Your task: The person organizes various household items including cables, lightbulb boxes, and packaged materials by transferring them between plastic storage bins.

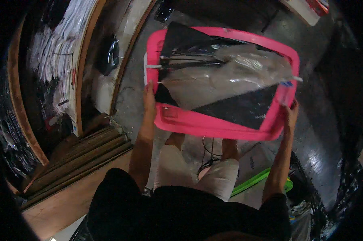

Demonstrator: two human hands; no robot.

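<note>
A bright pink plastic storage bin (213,127) is held out in front of me above the floor. Inside it lie clear plastic-wrapped packages (229,74) and dark flat pieces (241,106), one of which sticks up past the far left rim. My left hand (150,96) grips the bin's left side, its fingers partly hidden by the rim. On the right side, near the closer corner, my right hand (291,114) is closed round the edge. White handle parts (152,66) show at the bin's ends.
To the left, wooden-edged shelves (83,72) carry stacks of plastic-wrapped goods (55,56). Several brown boards (81,160) lean at lower left. A grey container with a green rim (251,180) stands by my right leg. Dark plastic-covered items (330,180) lie at right.
</note>
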